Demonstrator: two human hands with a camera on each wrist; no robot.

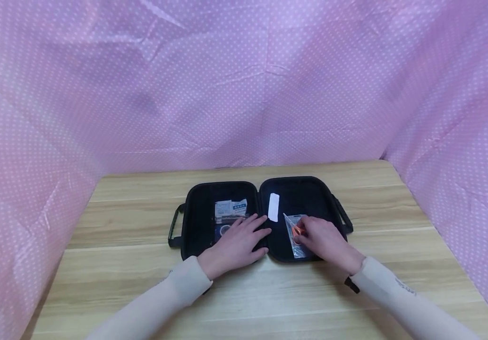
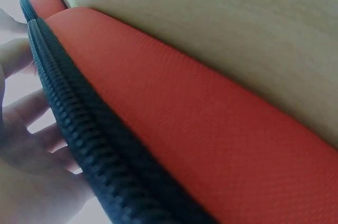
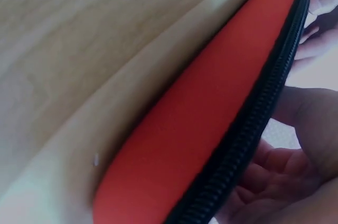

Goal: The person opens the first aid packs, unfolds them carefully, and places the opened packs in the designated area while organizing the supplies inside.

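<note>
A zip case (image 1: 199,212) lies opened flat, black inside; both wrist views show its red outer side (image 2: 185,113) and black zip edge. My right hand (image 1: 326,238) pinches orange-handled scissors (image 1: 298,232) over the right half, their pale tips pointing up and left. Beneath them lies a clear plastic packet (image 1: 299,252). With fingers spread, my left hand (image 1: 237,242) stretches over the left half, fingertips close to the hinge. It partly covers a dark blue packet with a white ring on it (image 1: 219,232).
Beside the hinge, in the right half, is a white strip (image 1: 273,207). Small white printed packets (image 1: 223,208) lie in the left half. Carry handles (image 1: 172,226) stick out at both outer sides. A wooden table (image 1: 129,274) bears the case, with pink dotted cloth (image 1: 244,94) hanging around it.
</note>
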